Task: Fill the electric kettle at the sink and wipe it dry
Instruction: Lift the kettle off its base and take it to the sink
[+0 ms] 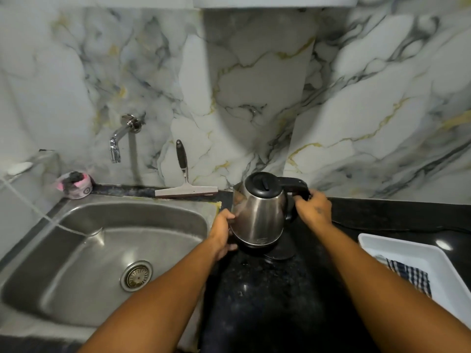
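A steel electric kettle [260,212] with a black lid and black handle is tilted just above its round black base [280,253] on the dark counter. My right hand [314,208] is closed around the handle. My left hand [223,231] cups the kettle's lower left side. The lid is closed. To the left lies the steel sink [76,250], with a chrome tap [117,143] on the wall above it. A checked cloth [407,275] lies in a white tray [438,261] at the right.
A squeegee [184,184] leans on the marble wall behind the sink. A pink tub with a scrubber [74,184] sits at the sink's back left corner. A soap bar [19,168] rests on a ledge at far left. Black counter [267,301] stretches toward me.
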